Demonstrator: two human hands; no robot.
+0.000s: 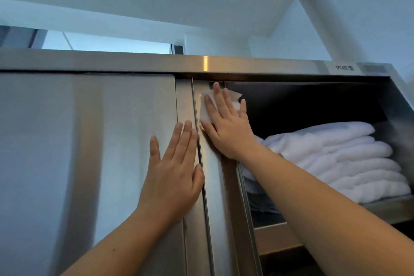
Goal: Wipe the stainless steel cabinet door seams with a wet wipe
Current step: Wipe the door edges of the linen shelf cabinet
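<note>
A stainless steel wall cabinet fills the head view. Its left sliding door [89,141] is closed, and a vertical seam [198,141] runs between it and a narrower steel panel [212,175]. My right hand [226,123] lies flat with straight fingers and presses a white wet wipe [207,114] against the top of that panel, just right of the seam. My left hand [174,168] rests flat on the left door, its fingertips touching the seam lower down.
The cabinet's right half stands open and dark, with a stack of folded white towels [336,159] on its shelf [380,208]. The steel top rail [134,60] carries a small label at the right. White ceiling and walls are above.
</note>
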